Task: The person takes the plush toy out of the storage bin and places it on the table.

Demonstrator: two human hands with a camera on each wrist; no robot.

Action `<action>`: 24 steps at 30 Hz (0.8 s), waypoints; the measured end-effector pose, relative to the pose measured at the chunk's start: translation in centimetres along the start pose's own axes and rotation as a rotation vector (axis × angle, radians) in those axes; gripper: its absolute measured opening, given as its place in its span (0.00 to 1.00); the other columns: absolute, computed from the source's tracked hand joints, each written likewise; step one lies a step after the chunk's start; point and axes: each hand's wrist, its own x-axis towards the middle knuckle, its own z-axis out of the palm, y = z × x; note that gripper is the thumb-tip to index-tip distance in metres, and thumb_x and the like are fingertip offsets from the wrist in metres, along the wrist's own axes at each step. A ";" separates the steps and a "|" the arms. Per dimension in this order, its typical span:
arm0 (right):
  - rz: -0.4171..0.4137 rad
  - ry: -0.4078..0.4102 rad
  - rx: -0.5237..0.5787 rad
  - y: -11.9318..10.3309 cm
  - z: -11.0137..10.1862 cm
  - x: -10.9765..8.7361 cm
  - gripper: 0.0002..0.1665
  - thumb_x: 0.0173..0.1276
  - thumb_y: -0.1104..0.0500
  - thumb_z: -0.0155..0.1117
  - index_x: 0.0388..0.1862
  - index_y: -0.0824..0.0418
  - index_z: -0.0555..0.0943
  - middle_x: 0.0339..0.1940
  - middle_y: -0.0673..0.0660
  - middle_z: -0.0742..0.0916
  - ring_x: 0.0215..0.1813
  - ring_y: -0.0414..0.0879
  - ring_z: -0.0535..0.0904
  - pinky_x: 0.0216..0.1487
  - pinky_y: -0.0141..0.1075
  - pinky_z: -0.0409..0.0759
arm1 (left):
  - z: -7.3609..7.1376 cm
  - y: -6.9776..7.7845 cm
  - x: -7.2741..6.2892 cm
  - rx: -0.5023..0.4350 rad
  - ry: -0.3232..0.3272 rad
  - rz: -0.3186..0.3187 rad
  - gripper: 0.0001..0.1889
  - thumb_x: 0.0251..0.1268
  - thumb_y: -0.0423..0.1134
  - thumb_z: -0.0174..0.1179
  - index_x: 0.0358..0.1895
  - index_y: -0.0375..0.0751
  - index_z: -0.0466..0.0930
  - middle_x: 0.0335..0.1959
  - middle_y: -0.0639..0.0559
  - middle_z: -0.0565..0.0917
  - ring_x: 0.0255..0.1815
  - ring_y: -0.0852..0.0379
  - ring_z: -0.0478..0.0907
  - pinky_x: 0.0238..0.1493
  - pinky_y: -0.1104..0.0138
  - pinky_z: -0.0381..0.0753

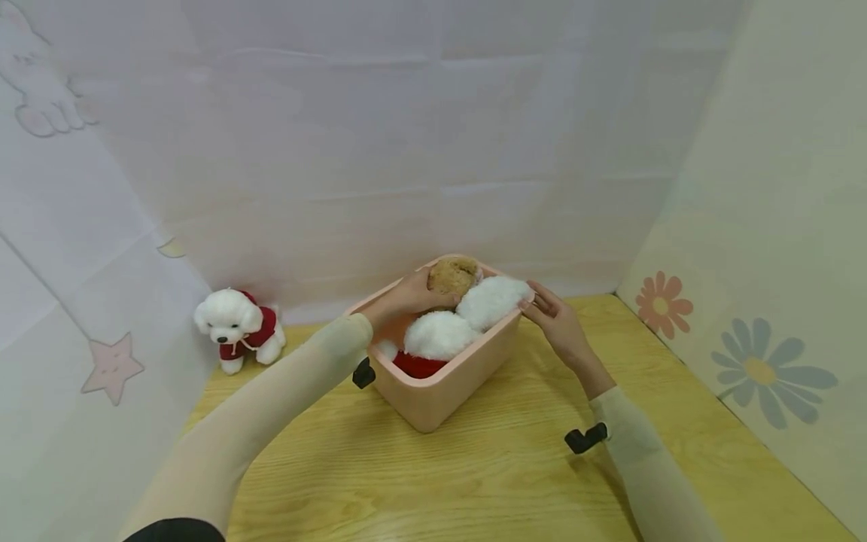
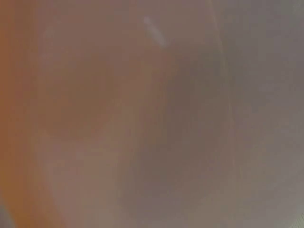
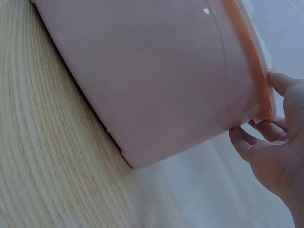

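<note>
A pink plastic storage bin (image 1: 467,366) stands at an angle on the wooden table, filled with plush toys. Reaching over its left side, my left hand (image 1: 413,292) holds a curly brown plush toy (image 1: 452,275) at the far end. Two fluffy white plush toys, one nearer (image 1: 440,336) and one farther right (image 1: 496,301), lie beside it, with red cloth (image 1: 416,366) under the nearer one. My right hand (image 1: 558,325) grips the bin's right corner; in the right wrist view its thumb and fingers are around the rim. Blurred pink plastic fills the left wrist view.
A white plush dog (image 1: 230,320) in a red hooded top stands on the table (image 1: 406,482) at the back left. Pale fabric walls (image 1: 406,150) enclose the back and sides. Black camera mounts (image 1: 585,438) stick out from both wrists.
</note>
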 end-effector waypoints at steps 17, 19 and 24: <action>-0.007 -0.004 -0.007 0.7 0.7 -0.1 0.39 0.78 0.53 0.62 0.82 0.57 0.60 0.76 0.62 0.70 0.73 0.56 0.69 0.67 0.41 0.71 | -0.4 -1.1 0.1 -0.022 0.074 -0.084 0.29 0.54 0.56 0.76 0.50 0.39 0.79 0.38 0.46 0.83 0.34 0.52 0.78 0.34 0.62 0.81; -0.003 -0.012 0.012 0.6 0.8 -0.1 0.39 0.79 0.54 0.62 0.82 0.57 0.59 0.76 0.63 0.69 0.72 0.56 0.69 0.66 0.40 0.72 | -0.7 -1.2 0.0 -0.042 0.087 -0.086 0.27 0.55 0.54 0.76 0.48 0.38 0.80 0.36 0.45 0.83 0.33 0.53 0.78 0.37 0.58 0.82; 0.013 -0.047 0.091 0.4 1.3 0.6 0.39 0.79 0.57 0.61 0.82 0.60 0.57 0.77 0.64 0.67 0.73 0.55 0.69 0.65 0.37 0.72 | -1.8 -1.1 -0.4 -0.105 0.115 -0.111 0.22 0.58 0.48 0.74 0.47 0.36 0.81 0.36 0.44 0.84 0.34 0.51 0.79 0.49 0.48 0.81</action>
